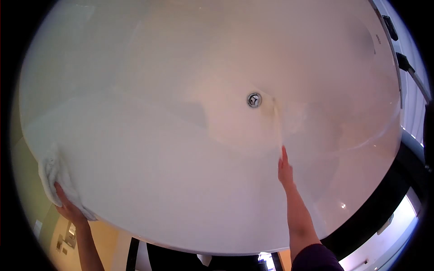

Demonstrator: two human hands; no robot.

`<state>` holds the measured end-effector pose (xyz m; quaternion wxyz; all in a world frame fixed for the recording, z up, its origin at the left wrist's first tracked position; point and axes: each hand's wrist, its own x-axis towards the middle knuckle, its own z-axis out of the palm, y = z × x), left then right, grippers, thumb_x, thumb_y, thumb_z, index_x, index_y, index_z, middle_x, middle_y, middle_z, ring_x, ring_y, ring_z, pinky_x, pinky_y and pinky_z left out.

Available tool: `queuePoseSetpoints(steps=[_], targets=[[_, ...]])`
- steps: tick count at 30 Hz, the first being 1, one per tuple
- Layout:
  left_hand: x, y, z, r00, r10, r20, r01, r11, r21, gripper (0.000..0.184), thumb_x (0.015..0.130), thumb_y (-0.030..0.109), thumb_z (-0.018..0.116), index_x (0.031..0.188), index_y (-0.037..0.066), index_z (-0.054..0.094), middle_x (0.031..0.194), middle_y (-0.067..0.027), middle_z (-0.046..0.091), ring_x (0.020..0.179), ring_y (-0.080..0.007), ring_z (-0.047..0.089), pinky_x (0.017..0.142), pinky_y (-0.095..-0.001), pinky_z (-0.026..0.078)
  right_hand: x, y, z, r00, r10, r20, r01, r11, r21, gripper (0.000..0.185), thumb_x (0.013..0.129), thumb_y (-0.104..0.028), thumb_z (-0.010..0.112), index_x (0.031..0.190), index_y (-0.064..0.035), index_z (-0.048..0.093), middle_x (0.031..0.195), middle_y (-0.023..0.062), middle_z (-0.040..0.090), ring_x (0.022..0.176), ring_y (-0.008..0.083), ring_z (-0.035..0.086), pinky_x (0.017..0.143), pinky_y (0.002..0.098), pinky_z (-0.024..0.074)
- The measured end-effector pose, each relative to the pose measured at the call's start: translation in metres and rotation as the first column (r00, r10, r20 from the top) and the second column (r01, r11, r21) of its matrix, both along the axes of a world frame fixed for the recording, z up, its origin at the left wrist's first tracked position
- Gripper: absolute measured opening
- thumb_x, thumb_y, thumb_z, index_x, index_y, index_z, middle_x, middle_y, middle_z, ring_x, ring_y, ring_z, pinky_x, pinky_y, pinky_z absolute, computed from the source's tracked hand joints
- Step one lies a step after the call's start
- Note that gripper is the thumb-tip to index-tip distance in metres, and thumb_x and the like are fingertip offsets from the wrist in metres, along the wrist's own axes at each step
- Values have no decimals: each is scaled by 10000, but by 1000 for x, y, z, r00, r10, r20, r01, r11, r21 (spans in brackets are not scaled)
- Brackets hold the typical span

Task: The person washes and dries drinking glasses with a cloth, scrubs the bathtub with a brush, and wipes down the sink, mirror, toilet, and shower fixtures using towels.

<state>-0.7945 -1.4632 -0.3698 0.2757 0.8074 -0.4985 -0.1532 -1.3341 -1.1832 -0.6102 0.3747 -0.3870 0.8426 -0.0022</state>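
Observation:
A large white bathtub [149,171] fills the view, with a round metal drain [254,100] in its floor. On the tub's rim at the left, my left hand [68,207] is closed on a crumpled white towel [52,169], fingers pressed into its folds. My right hand [285,171] reaches into the tub and grips a slim pale stick-like tool [277,128]. The tool's far end, slightly yellowish and blurred, lies just right of the drain. Its exact kind is too unclear to name, and part of its handle is hidden in my fingers.
Dark fittings [403,62] and a metal strip stand along the tub's right edge. A black band [368,203] curves round the lower right. Wall plates [68,239] show beyond the rim at lower left.

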Motion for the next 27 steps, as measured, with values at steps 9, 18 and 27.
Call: queuePoseSetpoints(steps=[9, 18, 27], targets=[[20, 5, -7, 999, 46, 14, -46, 998, -49, 463, 887, 275, 502, 1184, -78, 461, 1181, -159, 505, 1040, -233, 500, 891, -315, 385, 110, -152, -57, 992, 55, 109, -45, 995, -88, 583, 901, -219, 410, 1364, -377, 92, 656, 225, 552, 604, 398, 553, 559, 489, 432], [31, 7, -6, 997, 79, 6, -79, 996, -39, 446, 872, 290, 523, 1150, -58, 500, 1131, -160, 541, 987, -244, 532, 838, -329, 424, 38, -1, 97, 936, -342, 83, 263, 836, 481, 511, 927, -214, 342, 1374, -362, 144, 680, 104, 602, 612, 302, 588, 575, 428, 463], [29, 5, -2, 990, 109, 93, -113, 993, 31, 485, 847, 340, 548, 1143, -42, 507, 1085, -169, 568, 942, -258, 561, 810, -336, 441, 85, -32, 118, 862, -434, 260, 496, 829, -258, 499, 929, -227, 322, 1398, -228, 151, 740, 41, 426, 485, 145, 432, 443, 289, 396]])
